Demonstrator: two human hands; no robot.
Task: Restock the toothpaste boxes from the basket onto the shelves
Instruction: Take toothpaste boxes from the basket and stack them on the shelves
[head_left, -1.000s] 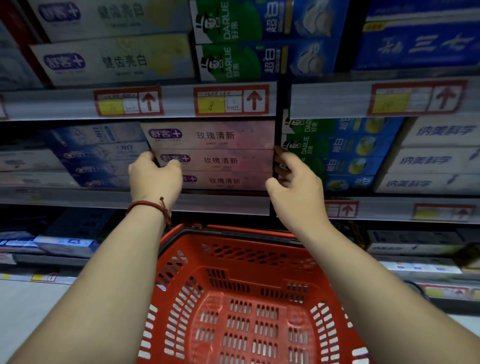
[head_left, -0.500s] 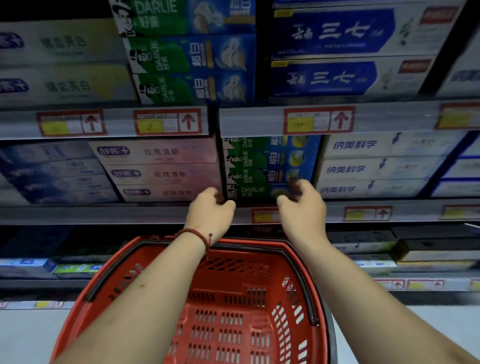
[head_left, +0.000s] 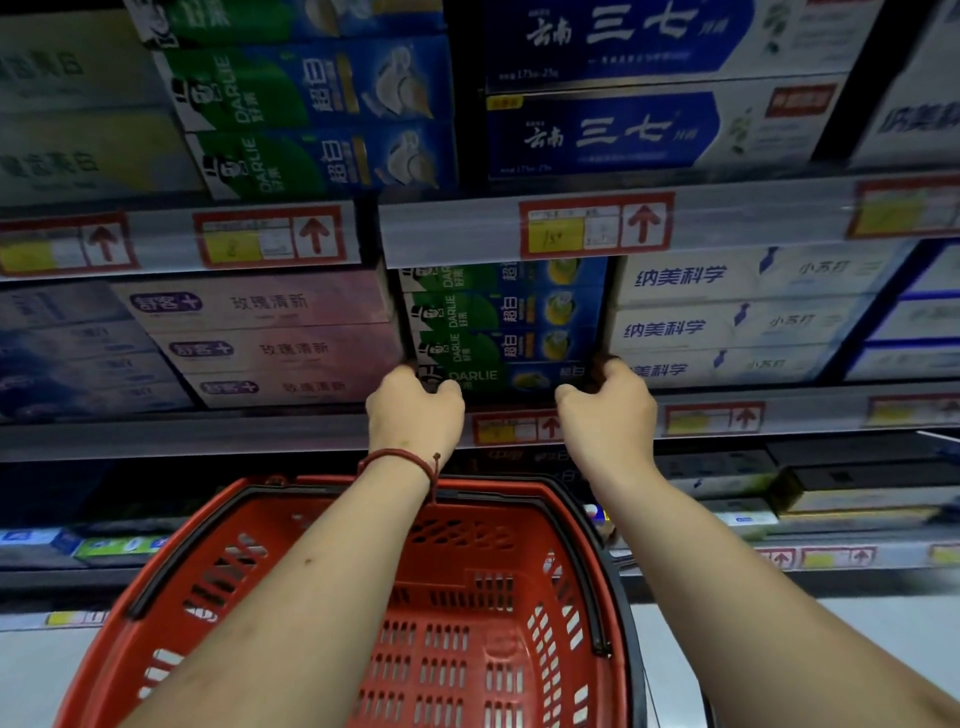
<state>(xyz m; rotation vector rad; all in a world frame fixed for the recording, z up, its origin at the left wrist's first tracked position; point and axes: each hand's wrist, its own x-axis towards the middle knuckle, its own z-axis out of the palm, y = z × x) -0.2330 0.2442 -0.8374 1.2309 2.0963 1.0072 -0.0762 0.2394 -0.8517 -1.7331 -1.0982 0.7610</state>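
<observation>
Clamping the bottom Darlie box (head_left: 493, 379) at both ends, I've got left hand (head_left: 415, 410) and right hand (head_left: 608, 410) curled on it, box lying lowest in its green stack on the middle shelf (head_left: 208, 436), pink boxes (head_left: 270, 343) left, white boxes (head_left: 727, 327) right, red basket (head_left: 493, 545) below my forearms.

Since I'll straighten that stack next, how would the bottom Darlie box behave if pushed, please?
The bottom Darlie box looks a stiff, flat carton, so it probably slides, not rolls. Darlie boxes above rest on it, likely adding drag, and may shift.
</observation>
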